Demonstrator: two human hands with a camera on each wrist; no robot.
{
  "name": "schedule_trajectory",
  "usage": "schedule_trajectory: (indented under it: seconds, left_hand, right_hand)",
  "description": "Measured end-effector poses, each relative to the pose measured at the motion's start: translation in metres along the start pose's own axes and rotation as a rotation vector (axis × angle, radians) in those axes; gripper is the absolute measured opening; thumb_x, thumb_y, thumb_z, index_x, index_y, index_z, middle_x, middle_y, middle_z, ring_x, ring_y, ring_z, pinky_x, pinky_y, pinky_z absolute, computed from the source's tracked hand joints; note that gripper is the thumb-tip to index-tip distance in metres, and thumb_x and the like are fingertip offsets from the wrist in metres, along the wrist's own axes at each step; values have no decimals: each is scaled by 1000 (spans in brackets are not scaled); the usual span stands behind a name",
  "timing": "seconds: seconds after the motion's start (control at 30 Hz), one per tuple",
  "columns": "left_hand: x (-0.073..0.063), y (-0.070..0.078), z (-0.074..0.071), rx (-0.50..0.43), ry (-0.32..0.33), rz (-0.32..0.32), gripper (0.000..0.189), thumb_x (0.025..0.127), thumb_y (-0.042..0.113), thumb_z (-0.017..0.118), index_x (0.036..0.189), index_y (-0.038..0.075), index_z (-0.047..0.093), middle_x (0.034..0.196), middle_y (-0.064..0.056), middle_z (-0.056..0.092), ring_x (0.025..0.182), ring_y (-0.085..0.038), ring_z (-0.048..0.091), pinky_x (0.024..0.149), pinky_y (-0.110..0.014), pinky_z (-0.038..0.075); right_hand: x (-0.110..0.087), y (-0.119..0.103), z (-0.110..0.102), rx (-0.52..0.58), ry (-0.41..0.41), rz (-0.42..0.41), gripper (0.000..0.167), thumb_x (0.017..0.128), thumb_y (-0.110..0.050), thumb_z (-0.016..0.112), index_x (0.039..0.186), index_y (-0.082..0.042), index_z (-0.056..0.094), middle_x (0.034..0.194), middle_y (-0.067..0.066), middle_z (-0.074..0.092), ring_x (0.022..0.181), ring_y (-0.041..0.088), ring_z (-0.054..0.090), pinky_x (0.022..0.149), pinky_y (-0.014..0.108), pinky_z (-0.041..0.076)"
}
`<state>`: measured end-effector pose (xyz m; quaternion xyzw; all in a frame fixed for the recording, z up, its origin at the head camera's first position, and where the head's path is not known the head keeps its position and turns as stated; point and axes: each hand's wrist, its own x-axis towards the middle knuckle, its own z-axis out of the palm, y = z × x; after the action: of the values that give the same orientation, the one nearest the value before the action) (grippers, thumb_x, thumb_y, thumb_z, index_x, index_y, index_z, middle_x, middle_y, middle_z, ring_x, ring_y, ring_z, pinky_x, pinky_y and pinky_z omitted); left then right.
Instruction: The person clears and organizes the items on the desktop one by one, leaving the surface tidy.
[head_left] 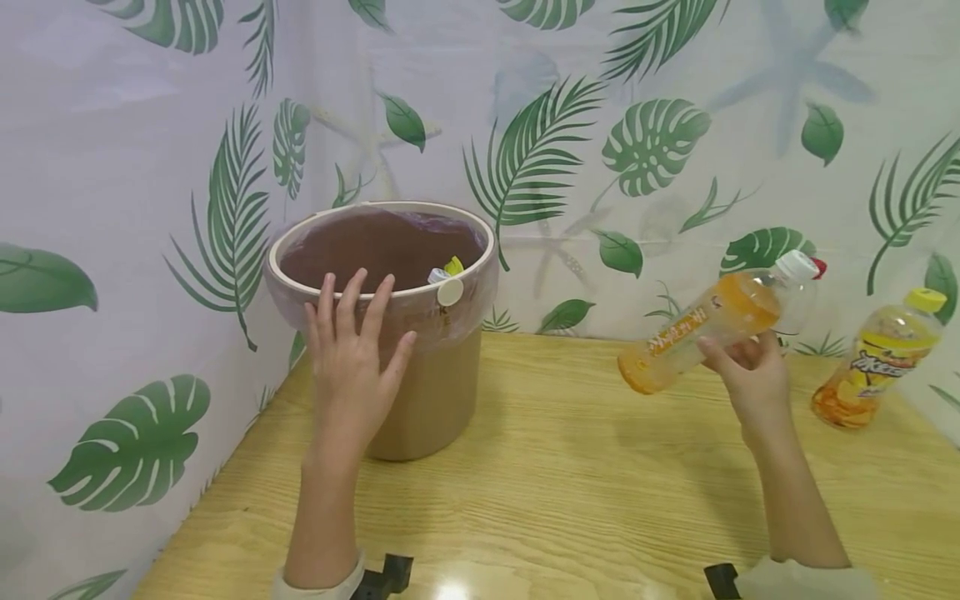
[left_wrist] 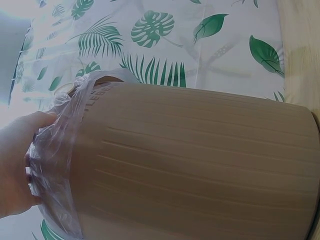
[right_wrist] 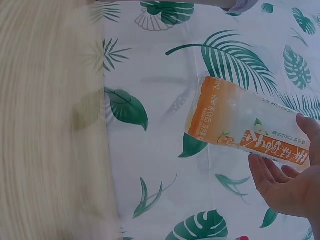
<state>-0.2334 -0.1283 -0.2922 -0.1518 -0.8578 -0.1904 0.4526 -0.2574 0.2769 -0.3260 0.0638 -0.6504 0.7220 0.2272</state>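
Observation:
A brown trash bin with a cream rim and a thin clear bag folded over its edge stands upright on the left. My left hand rests on its near rim, fingers spread and fairly straight; the left wrist view has this hand against the bag. On the right, my right hand holds a tilted plastic drink bottle with an orange label and white cap above the table. In the right wrist view, thumb and fingers grip the bottle around its middle.
A yellow-capped bottle stands at the far right. A red cap shows behind the held bottle, its body mostly hidden. White and yellow caps show inside the bin. Leaf-patterned sheeting backs the wooden table.

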Motion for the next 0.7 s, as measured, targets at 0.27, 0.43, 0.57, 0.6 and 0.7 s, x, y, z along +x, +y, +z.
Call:
schedule_trajectory:
  seconds: [0.27, 0.43, 0.57, 0.6, 0.7]
  left_hand:
    - [0, -1, 0, -13, -5, -5, 58, 88, 29, 62, 139, 16, 38, 144, -11, 25, 137, -28, 3, 108, -49, -2]
    - [1, -1, 0, -14, 1, 0, 58, 88, 29, 61, 139, 16, 38, 144, -11, 26, 137, -28, 3, 108, -48, -2]
    - [0, -1, 0, -13, -1, 0, 58, 88, 30, 62, 139, 16, 38, 144, -11, 26, 137, -28, 4, 108, -49, -2]
    - [1, -1, 0, -13, -1, 0, 58, 88, 30, 62, 139, 16, 38, 144, -11, 26, 137, -28, 4, 108, -49, -2]
    - [1, -2, 0, -15, 0, -2, 58, 88, 30, 62, 139, 16, 38, 144, -11, 26, 137, -28, 4, 108, -49, -2]
  right_hand:
    - [2, -6, 20, 45, -60, -4, 56, 84, -4, 65, 131, -17, 39, 114, -1, 54, 94, 8, 55, 74, 16, 49]
    - [5, -11, 33, 67, -92, -1, 56, 84, -4, 65, 132, -17, 38, 117, 0, 52, 97, 9, 55, 76, 16, 49]
    - [7, -15, 41, 76, -125, -7, 56, 85, -4, 64, 133, -16, 38, 118, 1, 52, 98, 10, 55, 77, 18, 49]
    - [7, -16, 43, 71, -132, -8, 56, 85, -4, 64, 133, -16, 38, 119, 2, 52, 99, 10, 55, 77, 18, 49]
    - [10, -21, 49, 43, -150, -14, 58, 86, -7, 64, 135, -17, 37, 124, 5, 50, 102, 12, 54, 79, 19, 49]
